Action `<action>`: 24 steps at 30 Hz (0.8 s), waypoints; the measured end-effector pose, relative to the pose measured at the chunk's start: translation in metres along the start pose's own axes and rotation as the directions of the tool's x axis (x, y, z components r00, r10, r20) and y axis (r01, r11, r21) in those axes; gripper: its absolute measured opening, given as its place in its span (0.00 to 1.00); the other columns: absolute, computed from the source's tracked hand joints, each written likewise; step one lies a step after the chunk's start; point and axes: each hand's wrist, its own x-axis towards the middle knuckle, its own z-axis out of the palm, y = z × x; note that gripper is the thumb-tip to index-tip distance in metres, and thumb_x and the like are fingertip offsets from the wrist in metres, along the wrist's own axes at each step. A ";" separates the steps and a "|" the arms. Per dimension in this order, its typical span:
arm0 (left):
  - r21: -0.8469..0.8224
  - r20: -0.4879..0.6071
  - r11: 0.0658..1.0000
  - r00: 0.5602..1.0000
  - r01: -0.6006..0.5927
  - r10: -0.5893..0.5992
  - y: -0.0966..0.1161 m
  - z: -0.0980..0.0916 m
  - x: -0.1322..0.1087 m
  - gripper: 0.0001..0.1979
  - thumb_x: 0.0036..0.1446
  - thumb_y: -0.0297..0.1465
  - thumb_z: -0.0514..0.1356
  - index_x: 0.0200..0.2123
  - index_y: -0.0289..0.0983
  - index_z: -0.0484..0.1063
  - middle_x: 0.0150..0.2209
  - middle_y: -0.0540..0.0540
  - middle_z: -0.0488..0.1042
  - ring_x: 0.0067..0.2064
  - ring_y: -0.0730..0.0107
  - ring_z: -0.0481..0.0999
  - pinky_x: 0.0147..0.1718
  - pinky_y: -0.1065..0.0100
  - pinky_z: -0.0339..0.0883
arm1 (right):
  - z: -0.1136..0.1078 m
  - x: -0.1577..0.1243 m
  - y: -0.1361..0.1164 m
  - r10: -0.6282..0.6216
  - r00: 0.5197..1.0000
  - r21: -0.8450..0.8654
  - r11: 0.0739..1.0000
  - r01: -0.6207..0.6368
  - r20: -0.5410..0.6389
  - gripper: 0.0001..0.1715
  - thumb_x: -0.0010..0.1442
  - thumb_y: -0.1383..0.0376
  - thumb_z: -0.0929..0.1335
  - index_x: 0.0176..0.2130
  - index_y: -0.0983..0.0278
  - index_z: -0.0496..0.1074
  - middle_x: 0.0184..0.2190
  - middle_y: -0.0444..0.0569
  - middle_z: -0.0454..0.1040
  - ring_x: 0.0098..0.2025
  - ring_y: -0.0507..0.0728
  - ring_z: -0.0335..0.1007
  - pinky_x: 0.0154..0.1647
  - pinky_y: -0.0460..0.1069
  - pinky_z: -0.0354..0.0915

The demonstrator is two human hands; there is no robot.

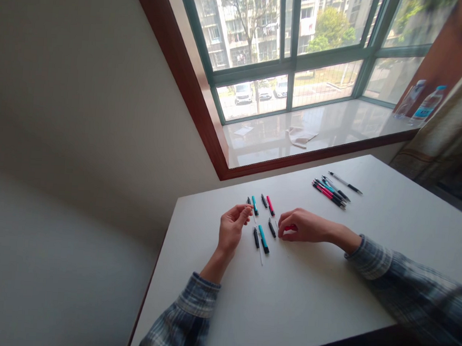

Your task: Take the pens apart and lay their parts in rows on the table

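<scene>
My left hand [232,230] is raised over the table's left part, thumb and index finger pinched together; whatever is between them is too small to make out. My right hand [304,225] rests low on the tabletop, its fingers curled around a red pen barrel [290,228] that is partly hidden by them. Between the hands lie pen parts: a teal pen barrel [263,239], another teal barrel [255,205], a red barrel [270,205], and several black pen pieces [272,228]. A thin white refill [261,257] lies nearest me.
On the white table [318,284], a bunch of whole pens [330,193] lies at the back right, with a clear-bodied pen [346,183] beside it. Behind is a window sill [264,146] with a crumpled cloth [300,137] and plastic bottles [428,106]. A wall [77,157] stands left.
</scene>
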 end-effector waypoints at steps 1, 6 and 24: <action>0.016 -0.003 1.000 1.000 -0.004 0.004 0.000 0.000 0.000 0.16 0.57 0.43 0.69 0.41 0.36 0.83 0.32 0.46 0.78 0.31 0.72 0.70 0.33 0.70 0.65 | 0.001 0.000 0.000 -0.005 1.000 -0.006 1.000 0.005 -0.004 0.09 0.62 0.67 0.71 0.39 0.61 0.84 0.39 0.48 0.81 0.33 0.52 0.74 0.37 0.46 0.66; 0.062 0.009 0.998 1.000 -0.010 0.009 0.000 0.002 0.000 0.16 0.58 0.42 0.69 0.41 0.36 0.83 0.33 0.46 0.78 0.33 0.72 0.70 0.34 0.70 0.65 | 0.006 0.002 0.000 -0.022 0.998 -0.035 0.999 0.020 -0.054 0.07 0.64 0.66 0.71 0.39 0.62 0.83 0.40 0.48 0.81 0.35 0.52 0.75 0.38 0.45 0.66; 0.267 0.151 0.956 0.985 -0.126 0.088 0.005 0.007 -0.007 0.17 0.62 0.39 0.66 0.50 0.36 0.80 0.39 0.43 0.82 0.41 0.63 0.80 0.41 0.64 0.73 | 0.005 0.003 -0.002 -0.034 0.970 -0.059 0.998 0.020 -0.241 0.05 0.64 0.67 0.71 0.39 0.62 0.80 0.35 0.46 0.81 0.29 0.50 0.71 0.33 0.45 0.65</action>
